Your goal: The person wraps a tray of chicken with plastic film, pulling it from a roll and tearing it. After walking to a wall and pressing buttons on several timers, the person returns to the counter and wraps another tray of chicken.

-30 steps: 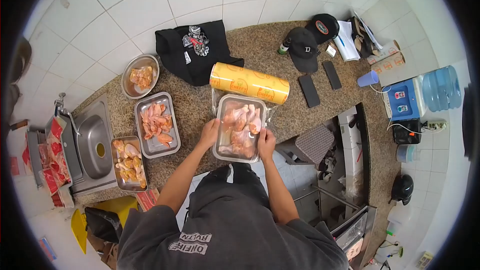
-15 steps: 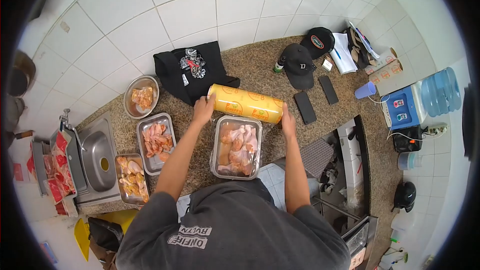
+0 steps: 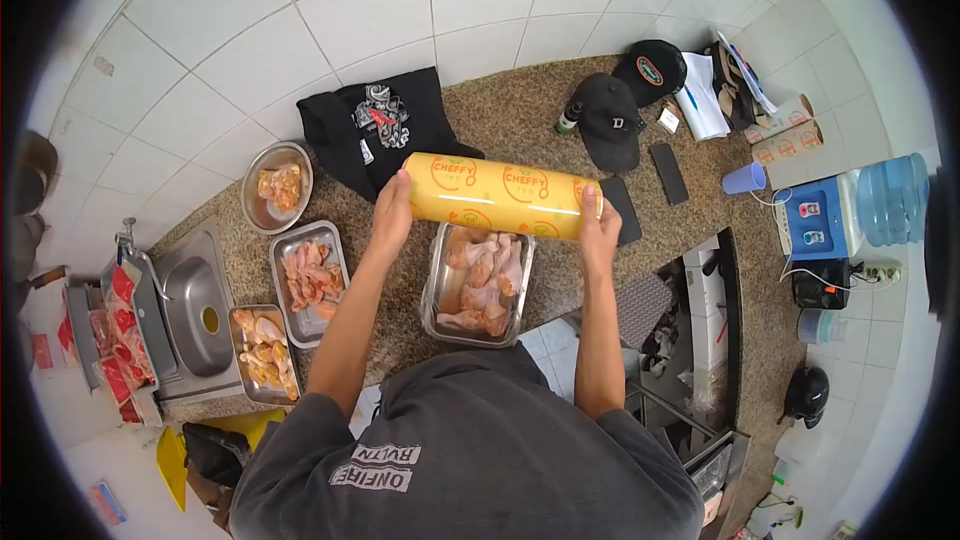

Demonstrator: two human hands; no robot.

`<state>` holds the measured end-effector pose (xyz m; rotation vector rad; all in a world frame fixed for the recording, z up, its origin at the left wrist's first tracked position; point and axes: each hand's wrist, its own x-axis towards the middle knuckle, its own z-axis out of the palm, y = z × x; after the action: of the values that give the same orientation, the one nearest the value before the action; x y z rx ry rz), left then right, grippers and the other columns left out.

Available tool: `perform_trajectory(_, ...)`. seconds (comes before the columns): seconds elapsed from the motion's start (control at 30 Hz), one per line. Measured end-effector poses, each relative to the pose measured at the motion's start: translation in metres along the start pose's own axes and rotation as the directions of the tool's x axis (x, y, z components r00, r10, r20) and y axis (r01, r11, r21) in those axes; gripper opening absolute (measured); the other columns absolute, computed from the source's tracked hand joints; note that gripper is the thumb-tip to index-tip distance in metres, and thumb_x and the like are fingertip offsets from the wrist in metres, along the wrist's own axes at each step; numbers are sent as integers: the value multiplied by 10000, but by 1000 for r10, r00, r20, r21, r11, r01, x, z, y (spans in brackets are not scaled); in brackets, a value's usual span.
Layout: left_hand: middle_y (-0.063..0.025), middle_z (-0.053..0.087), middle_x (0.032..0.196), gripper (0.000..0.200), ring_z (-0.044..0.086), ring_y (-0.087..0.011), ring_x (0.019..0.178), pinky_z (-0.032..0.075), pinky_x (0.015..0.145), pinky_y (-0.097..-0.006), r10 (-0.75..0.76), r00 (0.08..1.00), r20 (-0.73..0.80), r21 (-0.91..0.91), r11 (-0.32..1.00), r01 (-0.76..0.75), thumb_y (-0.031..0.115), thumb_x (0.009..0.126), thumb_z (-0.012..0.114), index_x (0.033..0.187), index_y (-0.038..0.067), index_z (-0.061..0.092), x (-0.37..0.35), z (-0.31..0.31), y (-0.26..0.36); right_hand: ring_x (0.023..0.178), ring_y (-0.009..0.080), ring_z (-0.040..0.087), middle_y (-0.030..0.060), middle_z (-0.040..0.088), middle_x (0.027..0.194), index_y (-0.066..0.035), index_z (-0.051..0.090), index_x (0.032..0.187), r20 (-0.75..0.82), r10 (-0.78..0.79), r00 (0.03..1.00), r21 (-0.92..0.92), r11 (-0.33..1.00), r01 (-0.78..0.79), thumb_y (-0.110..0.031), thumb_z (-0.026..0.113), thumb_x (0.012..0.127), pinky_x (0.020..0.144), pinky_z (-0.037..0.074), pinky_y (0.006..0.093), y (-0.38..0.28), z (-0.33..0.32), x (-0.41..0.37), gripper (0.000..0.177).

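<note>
A yellow plastic-wrap roll [image 3: 500, 197] with printed lettering is held level above the counter. My left hand [image 3: 393, 208] grips its left end, and my right hand [image 3: 600, 225] grips its right end. Below the roll sits a metal tray of raw chicken pieces [image 3: 482, 290]; the roll hides part of its far edge. Left of it stand a second tray with chicken pieces [image 3: 313, 280], a smaller tray of yellowish chicken [image 3: 264, 352], and a round metal bowl [image 3: 278, 188] with more chicken.
Black folded cloth [image 3: 375, 130] lies behind the roll. Two caps [image 3: 608, 120], phones [image 3: 668, 173], papers [image 3: 703, 100] and a purple cup [image 3: 744, 178] are at the right, near a water dispenser [image 3: 822, 215]. A sink [image 3: 198, 320] is at the left.
The roll has risen toward the camera in both hands and shifted slightly right at its right end. It has moved off the chicken tray's far edge area, and the view has shifted slightly.
</note>
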<state>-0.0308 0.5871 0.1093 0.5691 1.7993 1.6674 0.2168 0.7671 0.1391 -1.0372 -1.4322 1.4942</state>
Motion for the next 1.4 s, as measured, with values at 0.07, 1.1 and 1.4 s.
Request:
perform_trajectory(0.07,-105,631,1179,607,551,-162,1084,386,988,-311,-4,1000,-13,39,999,4,463,1054,318,1215,-55,590,-37,-6,25,793,93,590,60,672,894,58,661,970,-14,14,1000,-43,999,-15,-362,555,999,704,482,259,-18,-9,-30,433)
perform_trajectory(1.1,-87,687,1007,384,639,-135,905,474,822,-277,-576,817,43,-76,813,577,313,1014,500,1104,-33,641,-258,-60,9,857,120,628,92,689,969,69,640,1086,254,572,780,-225,819,-527,-339,608,969,766,488,261,12,-78,-215,426)
perform_trajectory(1.4,-73,666,1070,364,604,-120,978,436,905,-278,-466,878,108,-168,862,478,271,1009,497,1173,-35,606,-276,-66,-2,901,122,620,85,676,1006,66,595,1146,228,426,875,-130,904,-406,-251,601,978,804,494,272,11,-82,-224,359)
